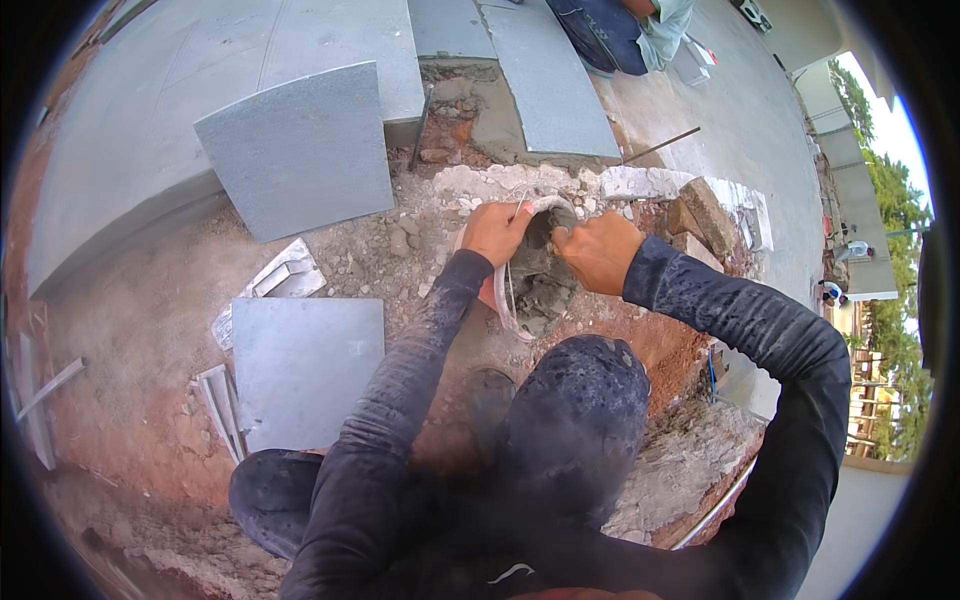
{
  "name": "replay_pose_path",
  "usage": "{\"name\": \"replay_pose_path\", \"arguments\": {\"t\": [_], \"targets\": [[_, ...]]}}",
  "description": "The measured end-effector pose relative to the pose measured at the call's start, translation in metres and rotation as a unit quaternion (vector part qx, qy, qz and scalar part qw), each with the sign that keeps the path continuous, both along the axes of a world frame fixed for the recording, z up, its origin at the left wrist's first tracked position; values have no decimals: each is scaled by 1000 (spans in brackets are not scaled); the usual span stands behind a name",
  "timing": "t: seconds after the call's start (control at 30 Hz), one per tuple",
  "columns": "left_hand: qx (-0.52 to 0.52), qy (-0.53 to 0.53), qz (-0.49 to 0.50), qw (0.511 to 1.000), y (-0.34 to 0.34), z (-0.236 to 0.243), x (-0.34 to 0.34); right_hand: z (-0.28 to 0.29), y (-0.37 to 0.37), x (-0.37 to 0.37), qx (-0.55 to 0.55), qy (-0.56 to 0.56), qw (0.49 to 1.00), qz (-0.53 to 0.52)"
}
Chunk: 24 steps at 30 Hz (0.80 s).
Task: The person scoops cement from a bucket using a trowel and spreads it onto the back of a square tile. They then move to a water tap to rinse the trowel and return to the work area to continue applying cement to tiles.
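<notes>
In front of my knees a pale-rimmed bucket (514,318) leans tilted, its mouth turned toward me. Wet grey mortar (540,295) coats its inside. My left hand (497,235) is closed on the bucket's left rim, beside a thin wire handle. At the right side of the mouth, my right hand (603,253) makes a fist with the thumb side toward the mortar. Whatever that fist grips is hidden behind the fingers.
A grey slab (305,150) leans at the left; a square grey tile (308,370) lies nearer me. Laid slabs (550,90) stretch beyond the rubble. Broken bricks (708,215) and a thin rod (662,145) are at right. Another person (610,35) crouches at the top.
</notes>
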<state>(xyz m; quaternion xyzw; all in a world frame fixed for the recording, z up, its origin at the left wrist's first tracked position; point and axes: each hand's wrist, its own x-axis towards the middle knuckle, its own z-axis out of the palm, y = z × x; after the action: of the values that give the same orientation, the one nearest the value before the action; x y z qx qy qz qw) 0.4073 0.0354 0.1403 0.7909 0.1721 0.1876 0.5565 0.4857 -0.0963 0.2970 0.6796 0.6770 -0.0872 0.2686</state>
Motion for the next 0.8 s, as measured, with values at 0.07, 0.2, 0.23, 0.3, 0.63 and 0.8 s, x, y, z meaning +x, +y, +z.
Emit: {"name": "replay_pose_path", "arguments": {"t": [0.07,0.2,0.23,0.3,0.63,0.8], "targets": [[22,41,10,999,-3,9,1,18,-20,-4,0,-30,998,-58],[25,24,19,999,-2,6,0,19,-49,42,29,-85,989,-115],[26,24,16,999,-5,6,2,11,-58,51,20,-94,988,-123],[16,16,23,999,-6,3,-4,-15,-76,56,-3,-80,977,-196],[-23,-25,64,997,-1,-6,-12,-34,-100,13,-115,15,964,-239],[-51,-48,77,995,6,-13,-20,-34,-103,37,-44,-25,958,-282]]}}
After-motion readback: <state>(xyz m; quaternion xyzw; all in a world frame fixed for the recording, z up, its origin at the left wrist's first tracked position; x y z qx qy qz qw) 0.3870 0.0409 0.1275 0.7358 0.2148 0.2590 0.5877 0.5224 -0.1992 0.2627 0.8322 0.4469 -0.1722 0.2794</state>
